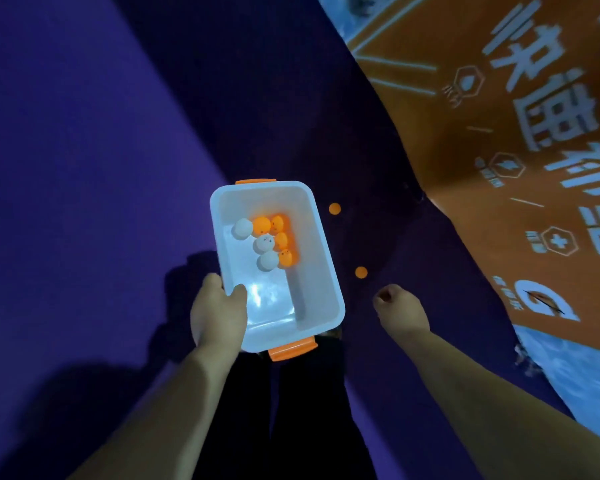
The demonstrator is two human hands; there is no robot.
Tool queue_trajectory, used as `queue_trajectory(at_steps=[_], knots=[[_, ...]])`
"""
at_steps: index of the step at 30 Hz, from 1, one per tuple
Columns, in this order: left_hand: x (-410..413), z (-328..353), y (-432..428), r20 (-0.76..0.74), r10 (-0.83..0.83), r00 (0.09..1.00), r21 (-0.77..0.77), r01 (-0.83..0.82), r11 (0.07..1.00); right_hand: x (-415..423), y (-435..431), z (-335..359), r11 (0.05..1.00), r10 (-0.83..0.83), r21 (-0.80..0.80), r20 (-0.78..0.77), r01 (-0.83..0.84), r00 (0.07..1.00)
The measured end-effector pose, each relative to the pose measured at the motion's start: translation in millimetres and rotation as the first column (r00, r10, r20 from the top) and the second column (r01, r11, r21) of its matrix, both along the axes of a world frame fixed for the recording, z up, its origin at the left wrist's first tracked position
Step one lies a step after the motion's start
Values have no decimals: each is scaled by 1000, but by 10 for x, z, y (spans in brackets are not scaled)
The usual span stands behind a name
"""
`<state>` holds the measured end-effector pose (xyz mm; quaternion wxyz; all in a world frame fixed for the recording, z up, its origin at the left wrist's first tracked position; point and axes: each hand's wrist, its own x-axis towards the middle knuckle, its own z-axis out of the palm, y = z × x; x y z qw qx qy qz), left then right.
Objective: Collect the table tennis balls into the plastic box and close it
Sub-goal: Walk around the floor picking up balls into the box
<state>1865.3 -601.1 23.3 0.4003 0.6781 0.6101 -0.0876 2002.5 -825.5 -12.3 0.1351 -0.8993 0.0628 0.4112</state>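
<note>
While the left hand grips the near left corner of the white rectangular plastic box, thumb hooked inside the rim, the right hand hangs just beside a small orange table tennis ball on the purple floor. That ball lies ahead and slightly left of its knuckles, between hand and box, so the right hand is nearer. Its fingers curl downward; whether they enclose anything I cannot tell. A second orange floor ball sits farther ahead. The box's long axis runs away from the person, with white and orange balls clustered inside.
</note>
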Motion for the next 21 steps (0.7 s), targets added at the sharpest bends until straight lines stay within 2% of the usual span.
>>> queue_trajectory(at_steps=[6, 8, 11, 17, 21], knots=[[398, -1385, -174, 5, 73, 997, 12, -73, 997, 474, -176, -1674, 988, 108, -105, -48, -113, 993], [466, -1794, -233, 17, 121, 993, -2, -121, 993, 565, -235, -2184, 989, 100, -107, -25, -102, 995], [518, -2338, -270, 28, 112, 993, 67, -114, 991, 607, -309, -2832, 989, 72, -133, 28, -68, 997], [619, -2953, -271, 24, 103, 994, 112, -105, 988, 531, -241, -3605, 980, 82, -184, 15, -78, 997], [645, -3105, -241, 12, 133, 991, 96, -134, 986, 604, -167, -3744, 991, 53, -128, 140, -34, 989]])
